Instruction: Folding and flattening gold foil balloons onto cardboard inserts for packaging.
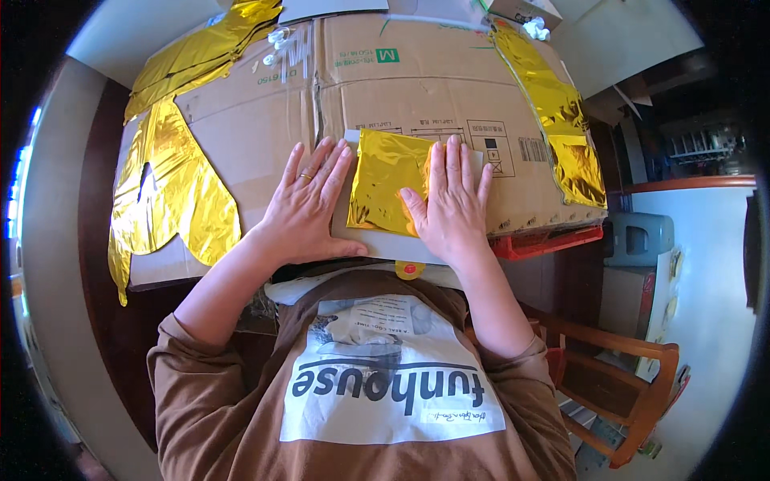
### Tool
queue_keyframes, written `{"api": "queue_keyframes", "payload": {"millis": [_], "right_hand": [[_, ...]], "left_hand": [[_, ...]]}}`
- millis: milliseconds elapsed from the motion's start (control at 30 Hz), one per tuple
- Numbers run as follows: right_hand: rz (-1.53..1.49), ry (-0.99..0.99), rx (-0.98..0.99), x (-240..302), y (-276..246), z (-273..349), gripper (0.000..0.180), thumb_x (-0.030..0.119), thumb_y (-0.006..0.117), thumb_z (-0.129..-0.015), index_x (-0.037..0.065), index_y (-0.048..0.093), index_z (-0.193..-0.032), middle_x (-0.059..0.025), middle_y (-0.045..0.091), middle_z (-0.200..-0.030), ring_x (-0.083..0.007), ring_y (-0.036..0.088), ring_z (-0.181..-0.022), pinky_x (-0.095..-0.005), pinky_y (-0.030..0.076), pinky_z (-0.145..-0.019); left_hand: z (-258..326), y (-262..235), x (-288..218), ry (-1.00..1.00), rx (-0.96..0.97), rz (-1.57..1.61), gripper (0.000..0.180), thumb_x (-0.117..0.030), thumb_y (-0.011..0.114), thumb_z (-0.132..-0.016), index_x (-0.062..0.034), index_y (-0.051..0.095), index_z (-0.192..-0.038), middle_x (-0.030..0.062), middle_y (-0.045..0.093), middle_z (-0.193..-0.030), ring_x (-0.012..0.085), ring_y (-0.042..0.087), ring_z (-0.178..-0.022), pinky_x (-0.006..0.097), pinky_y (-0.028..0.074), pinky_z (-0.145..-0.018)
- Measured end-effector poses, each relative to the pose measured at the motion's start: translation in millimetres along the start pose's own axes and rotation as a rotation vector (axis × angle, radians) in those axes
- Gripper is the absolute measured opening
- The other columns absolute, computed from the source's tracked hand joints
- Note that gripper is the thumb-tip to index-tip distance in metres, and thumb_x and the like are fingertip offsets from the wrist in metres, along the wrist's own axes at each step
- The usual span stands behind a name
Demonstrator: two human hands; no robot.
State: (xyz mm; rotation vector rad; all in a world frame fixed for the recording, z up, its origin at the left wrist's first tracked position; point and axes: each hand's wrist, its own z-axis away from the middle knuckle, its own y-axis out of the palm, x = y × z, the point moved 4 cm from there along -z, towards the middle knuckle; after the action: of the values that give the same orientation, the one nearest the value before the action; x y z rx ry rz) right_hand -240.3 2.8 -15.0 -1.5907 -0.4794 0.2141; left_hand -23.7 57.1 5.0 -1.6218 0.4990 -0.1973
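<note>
A piece of shiny gold foil [389, 172] lies on a pale grey board [401, 243] at the near edge of the flattened cardboard [385, 96]. My right hand [455, 200] lies flat with its fingers stretched forward, its palm and thumb on the foil's right side. My left hand [309, 208] is spread out, fingertips by the board's far left corner and thumb along its near left edge. A ring shows on one of its fingers. Both hands press down and grip nothing. What lies under the palms is hidden.
Large gold foil sheets [172, 176] drape over the cardboard's left side. More foil strips [553, 112] run down its right side. White crumpled bits [277, 38] lie at the back. A red tray edge [545, 240] juts out below the cardboard, and a wooden chair [626, 377] stands right.
</note>
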Motion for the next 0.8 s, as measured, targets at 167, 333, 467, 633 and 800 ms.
{"api": "queue_keyframes", "payload": {"millis": [167, 333, 467, 633, 800], "right_hand": [[0.002, 0.002, 0.015, -0.5, -0.5, -0.3, 0.086, 0.058, 0.043, -0.1, -0.003, 0.023, -0.158, -0.024, 0.018, -0.166, -0.0368, 0.014, -0.155, -0.0629, 0.003, -0.122], [-0.021, -0.004, 0.006, -2.9, 0.6, -2.2, 0.086, 0.058, 0.043, -0.1, -0.002, 0.024, -0.158, -0.0238, 0.018, -0.166, -0.037, 0.014, -0.155, -0.0629, 0.005, -0.122], [-0.022, -0.014, -0.004, -3.8, 2.3, -2.3, 0.086, 0.059, 0.042, -0.1, -0.003, 0.024, -0.157, -0.0237, 0.018, -0.166, -0.037, 0.014, -0.155, -0.063, 0.005, -0.122], [-0.03, -0.001, 0.001, -4.0, 1.5, -2.1, 0.087, 0.059, 0.043, -0.099, -0.002, 0.023, -0.158, -0.0236, 0.018, -0.166, -0.0367, 0.014, -0.155, -0.0627, 0.006, -0.122], [-0.006, -0.019, -0.02, -5.9, 5.6, -1.8, 0.087, 0.059, 0.045, -0.098, 0.0, 0.022, -0.158, -0.023, 0.018, -0.166, -0.0368, 0.016, -0.155, -0.0621, 0.006, -0.122]], "left_hand": [[-1.5, -2.6, -1.4, -0.047, 0.048, -0.008, 0.137, -0.085, 0.065, -0.067, 0.0054, 0.017, -0.157, 0.0199, 0.027, -0.163, 0.0348, 0.016, -0.155, 0.054, -0.001, -0.125], [-2.4, -1.5, -2.0, -0.075, 0.082, -0.004, 0.139, -0.083, 0.069, -0.066, 0.0041, 0.014, -0.159, 0.0208, 0.024, -0.164, 0.0368, 0.013, -0.155, 0.056, -0.001, -0.124], [-2.7, -4.3, -4.2, -0.1, 0.103, 0.008, 0.135, -0.08, 0.069, -0.068, 0.0036, 0.014, -0.159, 0.0208, 0.025, -0.164, 0.0372, 0.013, -0.155, 0.055, -0.002, -0.125], [-21.4, -29.7, -27.4, -0.076, 0.094, 0.066, 0.12, -0.075, 0.063, -0.08, 0.0058, 0.02, -0.157, 0.025, 0.025, -0.163, 0.0381, 0.014, -0.155, 0.054, 0.002, -0.125], [-67.6, 4.3, -60.3, 0.067, -0.154, 0.104, 0.098, -0.068, 0.049, -0.095, 0.0104, 0.032, -0.151, 0.03, 0.031, -0.158, 0.041, 0.022, -0.152, 0.054, 0.012, -0.124]]}}
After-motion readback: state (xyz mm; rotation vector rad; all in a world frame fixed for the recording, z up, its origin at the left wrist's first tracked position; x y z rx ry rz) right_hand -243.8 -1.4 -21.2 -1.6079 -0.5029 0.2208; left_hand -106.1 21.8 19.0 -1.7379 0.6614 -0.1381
